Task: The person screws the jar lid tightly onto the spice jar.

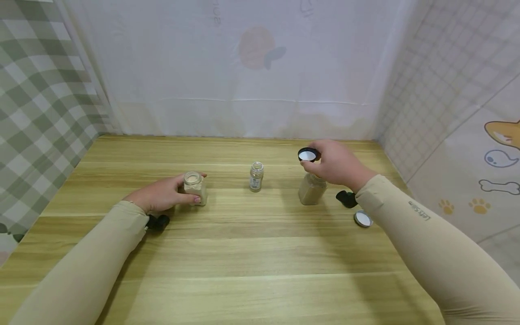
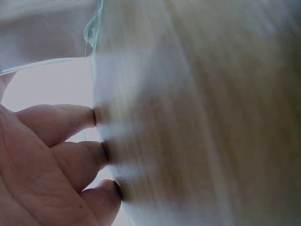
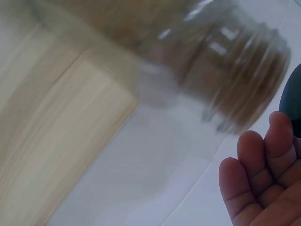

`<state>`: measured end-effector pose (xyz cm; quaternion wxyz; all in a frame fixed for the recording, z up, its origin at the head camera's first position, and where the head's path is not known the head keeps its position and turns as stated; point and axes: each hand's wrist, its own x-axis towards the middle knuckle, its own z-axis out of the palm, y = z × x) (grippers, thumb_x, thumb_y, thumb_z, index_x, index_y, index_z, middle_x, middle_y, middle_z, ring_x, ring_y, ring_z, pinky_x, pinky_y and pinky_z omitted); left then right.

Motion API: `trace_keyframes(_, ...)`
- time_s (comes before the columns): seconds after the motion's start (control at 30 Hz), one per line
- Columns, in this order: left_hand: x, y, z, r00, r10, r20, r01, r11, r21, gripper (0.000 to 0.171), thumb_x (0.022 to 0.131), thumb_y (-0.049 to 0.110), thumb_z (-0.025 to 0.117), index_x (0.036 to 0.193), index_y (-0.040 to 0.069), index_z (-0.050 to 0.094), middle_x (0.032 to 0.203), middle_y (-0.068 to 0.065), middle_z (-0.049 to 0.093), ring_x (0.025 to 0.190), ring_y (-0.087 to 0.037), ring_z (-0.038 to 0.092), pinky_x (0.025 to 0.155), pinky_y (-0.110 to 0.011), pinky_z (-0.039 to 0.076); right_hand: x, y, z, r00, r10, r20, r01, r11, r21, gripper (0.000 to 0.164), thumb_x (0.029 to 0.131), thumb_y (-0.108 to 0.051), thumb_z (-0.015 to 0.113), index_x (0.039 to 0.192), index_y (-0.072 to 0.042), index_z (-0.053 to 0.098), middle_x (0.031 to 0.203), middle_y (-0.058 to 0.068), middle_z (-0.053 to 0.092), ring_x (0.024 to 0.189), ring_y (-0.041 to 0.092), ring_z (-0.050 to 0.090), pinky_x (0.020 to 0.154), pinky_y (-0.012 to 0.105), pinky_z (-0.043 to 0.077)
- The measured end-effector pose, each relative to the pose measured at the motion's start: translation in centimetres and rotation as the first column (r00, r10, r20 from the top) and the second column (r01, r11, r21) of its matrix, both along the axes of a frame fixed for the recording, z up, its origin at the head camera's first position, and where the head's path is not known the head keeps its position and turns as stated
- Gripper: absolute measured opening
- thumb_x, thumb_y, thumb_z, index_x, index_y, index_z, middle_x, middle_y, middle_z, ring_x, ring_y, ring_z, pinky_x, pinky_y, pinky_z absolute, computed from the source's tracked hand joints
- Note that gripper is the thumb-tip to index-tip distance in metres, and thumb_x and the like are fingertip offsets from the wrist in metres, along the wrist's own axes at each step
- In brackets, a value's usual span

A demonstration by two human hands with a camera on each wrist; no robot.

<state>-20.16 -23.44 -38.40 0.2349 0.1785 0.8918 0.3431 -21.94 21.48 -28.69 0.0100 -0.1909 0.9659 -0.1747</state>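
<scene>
My left hand (image 1: 164, 193) grips an uncapped glass jar (image 1: 201, 195) of beige powder, thumb in front and fingers behind. Close up in the left wrist view, its fingertips (image 2: 87, 157) press a blurred surface. On the right, my right hand (image 1: 339, 163) pinches a black lid (image 1: 307, 155), tilted so its white inside shows. The lid is above a second powder-filled jar (image 1: 312, 193), which stands upright on the table. That jar's threaded neck (image 3: 244, 75) is bare in the right wrist view, apart from the fingers. The dark lid (image 3: 292, 101) is partly seen at the edge there.
Between the two jars stands a small clear glass bottle (image 1: 256, 177) with a label and no cap. A loose lid (image 1: 363, 219), white inside up, lies on the wooden table (image 1: 260, 253) near the right forearm. Black wrist-worn devices (image 1: 346, 198) show beside both wrists. Fabric-like walls enclose the table's back and sides.
</scene>
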Motion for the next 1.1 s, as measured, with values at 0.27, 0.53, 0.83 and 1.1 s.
trace_keyframes(0.27, 0.1, 0.1, 0.1, 1.000, 0.002, -0.012, -0.002, 1.000, -0.010, 0.084, 0.096, 0.058, 0.071, 0.166, 0.033, 0.031, 0.143, -0.006, 0.065, 0.122, -0.025, 0.060, 0.099, -0.042, 0.047, 0.2, -1.5, 0.1, 0.999, 0.039, 0.008, -0.039, 0.999, -0.002, 0.027, 0.099, -0.028, 0.069, 0.112, -0.004, 0.069, 0.106, 0.011, 0.074, 0.097, 0.027, 0.068, 0.090, 0.046, 0.053)
trace_keyframes(0.53, 0.2, 0.2, 0.4, 1.000, 0.012, -0.008, -0.012, 1.000, -0.015, 0.086, 0.096, 0.058, 0.072, 0.166, 0.032, 0.031, 0.148, -0.009, 0.061, 0.117, -0.024, 0.059, 0.096, -0.039, 0.047, 0.0, -2.9, -0.2, 0.998, 0.067, 0.006, -0.067, 0.998, -0.008, 0.025, 0.098, -0.029, 0.069, 0.110, -0.006, 0.069, 0.104, 0.009, 0.073, 0.095, 0.024, 0.067, 0.088, 0.043, 0.051)
trace_keyframes(0.83, 0.2, 0.1, 0.2, 1.000, 0.011, -0.020, -0.012, 1.000, -0.028, 0.085, 0.096, 0.061, 0.071, 0.166, 0.034, 0.031, 0.147, -0.008, 0.062, 0.113, -0.024, 0.059, 0.093, -0.039, 0.047, 0.2, -4.7, -0.2, 0.997, 0.077, 0.031, -0.076, 0.997, -0.034, 0.024, 0.098, -0.028, 0.070, 0.109, -0.007, 0.069, 0.105, 0.007, 0.072, 0.096, 0.023, 0.067, 0.089, 0.042, 0.052)
trace_keyframes(1.1, 0.1, 0.1, 0.0, 0.999, 0.000, -0.034, -0.001, 1.000, -0.021, 0.084, 0.096, 0.059, 0.071, 0.166, 0.033, 0.031, 0.147, -0.006, 0.062, 0.117, -0.023, 0.059, 0.097, -0.041, 0.047, 0.5, -6.3, -0.3, 0.994, 0.106, 0.024, -0.104, 0.992, -0.066, 0.020, 0.096, -0.026, 0.072, 0.105, -0.009, 0.069, 0.101, 0.005, 0.071, 0.096, 0.024, 0.066, 0.089, 0.040, 0.052)
